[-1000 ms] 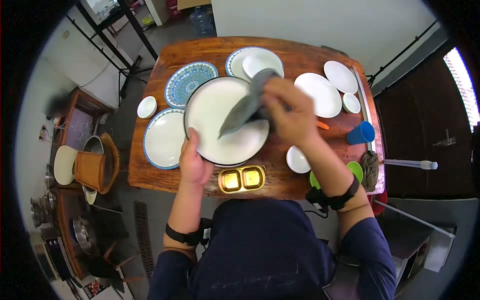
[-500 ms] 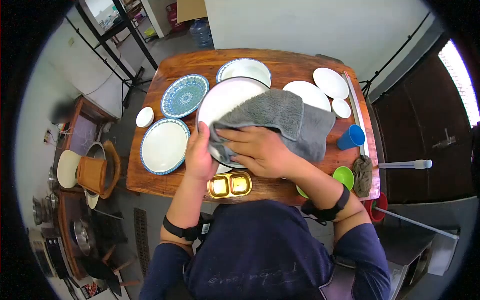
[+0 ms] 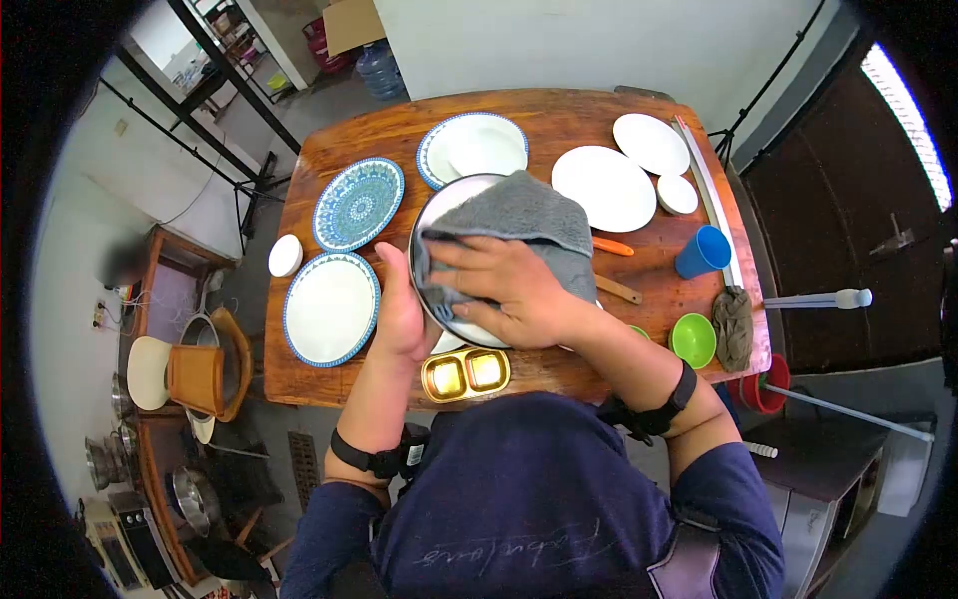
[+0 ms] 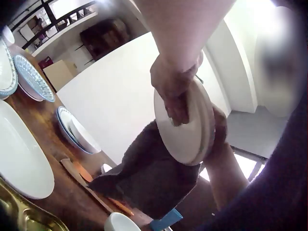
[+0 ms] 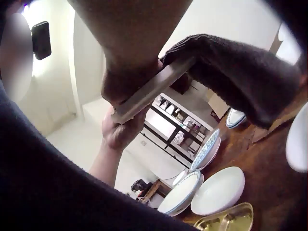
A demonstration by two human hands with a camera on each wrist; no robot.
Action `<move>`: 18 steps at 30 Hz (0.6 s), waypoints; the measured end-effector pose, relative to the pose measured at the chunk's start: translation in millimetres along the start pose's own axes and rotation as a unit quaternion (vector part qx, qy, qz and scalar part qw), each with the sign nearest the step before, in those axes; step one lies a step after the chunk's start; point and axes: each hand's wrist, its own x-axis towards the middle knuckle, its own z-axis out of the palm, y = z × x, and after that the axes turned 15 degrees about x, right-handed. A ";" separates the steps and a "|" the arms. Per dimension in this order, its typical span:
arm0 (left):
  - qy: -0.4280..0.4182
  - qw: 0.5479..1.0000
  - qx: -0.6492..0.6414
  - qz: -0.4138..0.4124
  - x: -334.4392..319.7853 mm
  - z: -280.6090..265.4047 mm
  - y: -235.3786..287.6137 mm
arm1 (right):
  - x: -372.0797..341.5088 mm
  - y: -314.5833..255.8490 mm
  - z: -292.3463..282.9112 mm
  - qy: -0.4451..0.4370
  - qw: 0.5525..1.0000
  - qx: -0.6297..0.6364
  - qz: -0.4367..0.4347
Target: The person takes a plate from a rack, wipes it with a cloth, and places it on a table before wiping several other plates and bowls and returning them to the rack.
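My left hand (image 3: 399,309) grips a white plate (image 3: 436,208) with a dark rim by its left edge, raised above the table. In the left wrist view its fingers lie against the plate's pale underside (image 4: 175,137). A grey towel (image 3: 544,215) covers most of the plate's face. With fingers spread, my right hand (image 3: 504,290) presses the towel onto the plate. In the right wrist view the towel (image 5: 240,72) hangs over the plate's far edge, and the right fingertips are hidden. Just below the plate sits a gold two-compartment dish (image 3: 465,374).
Blue-patterned dishes (image 3: 359,205) and a small white bowl (image 3: 285,256) stand left on the wooden table (image 3: 399,120). Rightward are white oval plates (image 3: 604,188), a blue cup (image 3: 704,252), a green bowl (image 3: 693,340), an orange handle (image 3: 612,246) and a crumpled brown cloth (image 3: 733,329).
The right hand has come down from above the plate's right side and laid the bunched towel over its face. The towel's right part has since drawn in, uncovering the orange handle.
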 end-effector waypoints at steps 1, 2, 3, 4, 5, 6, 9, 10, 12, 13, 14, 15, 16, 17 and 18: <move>-0.020 1.000 -0.018 -0.001 0.9 -2.8 1.8 | -1.0 0.0 -0.7 -0.023 1.000 0.012 -0.004; -0.039 0.999 -0.037 -0.003 0.7 -5.6 2.9 | -1.0 0.3 0.2 -0.046 0.999 0.025 -0.006; -0.027 0.998 -0.050 -0.009 0.9 -10.2 -0.4 | -0.7 3.3 3.8 -0.028 0.998 0.046 -0.026; -0.013 0.998 -0.053 -0.027 0.1 -15.4 -3.5 | 0.2 4.7 5.4 -0.049 0.996 0.074 -0.021; 0.000 0.998 -0.054 -0.044 -0.3 -21.0 -6.0 | 1.1 6.2 5.7 -0.070 0.992 0.100 -0.017; 0.013 0.996 -0.056 -0.061 -0.9 -24.7 -6.7 | 1.6 7.8 6.6 -0.091 0.988 0.125 -0.013; 0.070 0.996 -0.030 -0.046 -4.8 -32.3 -7.0 | -4.2 9.2 12.1 -0.092 0.976 0.195 -0.031; 0.087 0.995 -0.019 -0.038 -6.2 -35.4 -6.6 | -7.5 6.6 12.0 -0.100 0.971 0.217 -0.017; 0.122 0.992 0.005 -0.005 -9.6 -37.8 -0.6 | -13.3 2.9 11.2 -0.103 0.973 0.204 0.017; 0.139 0.990 0.026 0.011 -11.6 -36.8 3.9 | -15.9 0.7 8.9 -0.115 0.975 0.184 0.047; 0.155 0.986 0.046 0.027 -13.2 -37.2 6.1 | -17.8 -1.0 6.1 -0.126 0.976 0.163 0.075; 0.159 0.985 0.048 0.046 -14.0 -40.6 6.4 | -18.6 -2.2 3.3 -0.127 0.980 0.133 0.077; 0.162 0.983 0.062 0.067 -15.6 -40.8 6.9 | -19.5 -3.7 1.7 -0.125 0.983 0.104 0.081; 0.164 0.980 0.076 0.089 -17.6 -40.2 8.0 | -20.7 -5.4 0.6 -0.123 0.986 0.075 0.086; 0.166 0.976 0.091 0.110 -19.8 -39.0 9.2 | -21.9 -6.9 -0.1 -0.120 0.988 0.045 0.090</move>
